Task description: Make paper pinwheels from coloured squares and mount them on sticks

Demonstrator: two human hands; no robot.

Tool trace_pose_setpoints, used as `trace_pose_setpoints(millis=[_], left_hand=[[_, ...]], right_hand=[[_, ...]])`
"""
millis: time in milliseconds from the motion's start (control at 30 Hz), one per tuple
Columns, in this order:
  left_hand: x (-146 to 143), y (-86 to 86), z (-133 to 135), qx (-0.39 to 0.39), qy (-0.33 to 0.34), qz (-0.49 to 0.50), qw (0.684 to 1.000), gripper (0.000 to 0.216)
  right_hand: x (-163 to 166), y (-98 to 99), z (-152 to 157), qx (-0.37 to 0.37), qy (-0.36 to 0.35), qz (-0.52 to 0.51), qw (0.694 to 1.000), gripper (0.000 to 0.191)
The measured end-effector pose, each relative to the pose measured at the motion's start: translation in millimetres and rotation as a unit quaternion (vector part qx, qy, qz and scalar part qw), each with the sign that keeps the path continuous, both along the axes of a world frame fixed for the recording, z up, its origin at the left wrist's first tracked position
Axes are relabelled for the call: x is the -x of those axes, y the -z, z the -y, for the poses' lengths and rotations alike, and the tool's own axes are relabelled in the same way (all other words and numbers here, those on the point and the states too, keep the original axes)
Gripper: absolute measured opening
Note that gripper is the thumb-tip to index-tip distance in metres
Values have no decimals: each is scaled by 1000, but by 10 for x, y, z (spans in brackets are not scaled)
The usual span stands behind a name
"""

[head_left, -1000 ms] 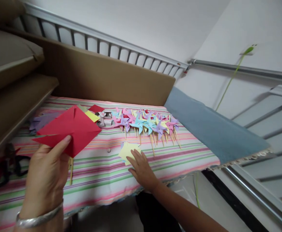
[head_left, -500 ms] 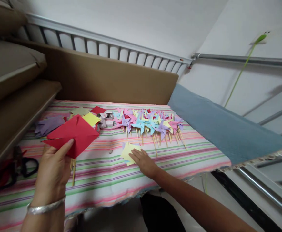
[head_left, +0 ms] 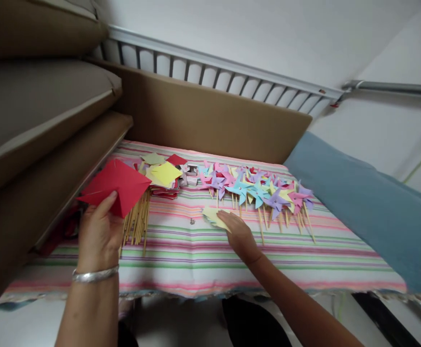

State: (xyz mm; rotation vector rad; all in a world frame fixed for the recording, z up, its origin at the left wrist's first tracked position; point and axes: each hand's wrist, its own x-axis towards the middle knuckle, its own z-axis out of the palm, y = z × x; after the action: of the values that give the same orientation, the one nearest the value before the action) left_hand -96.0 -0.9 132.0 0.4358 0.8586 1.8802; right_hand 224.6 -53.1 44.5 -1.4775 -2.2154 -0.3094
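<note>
My left hand [head_left: 100, 236], with a silver bangle at the wrist, pinches a red paper square [head_left: 124, 185] with slits cut in toward its middle. My right hand [head_left: 238, 237] has its fingers on a small stack of pale yellow paper squares [head_left: 212, 217], which tilts and bends in its grip; the thumb is hidden. Behind my left hand lie a bundle of thin wooden sticks [head_left: 137, 219] and a pile of coloured paper topped by a yellow square [head_left: 166, 173]. Finished paper pinwheels [head_left: 257, 190] on sticks lie in a row beyond my right hand.
A striped cloth [head_left: 181, 270] covers the surface. Small metal bits [head_left: 192, 221] lie between my hands. Stacked brown-edged cushions or boards [head_left: 47, 115] rise at the left, a brown board [head_left: 210, 120] stands along the back, and blue fabric [head_left: 355, 202] is at the right.
The view has turned left. My right hand has gone from lying flat on the pale yellow paper to gripping and tilting it. My left hand still holds the red square.
</note>
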Motion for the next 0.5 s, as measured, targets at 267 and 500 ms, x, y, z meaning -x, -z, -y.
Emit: trace_pose_setpoints(millis=[267, 500], left_hand=[[158, 20, -27, -31, -17, 74, 997, 30], [128, 28, -37, -34, -10, 68, 997, 29]], right_hand=[[1125, -53, -594, -48, -80, -129, 987, 46], [1543, 443, -717, 126, -136, -51, 981, 43]])
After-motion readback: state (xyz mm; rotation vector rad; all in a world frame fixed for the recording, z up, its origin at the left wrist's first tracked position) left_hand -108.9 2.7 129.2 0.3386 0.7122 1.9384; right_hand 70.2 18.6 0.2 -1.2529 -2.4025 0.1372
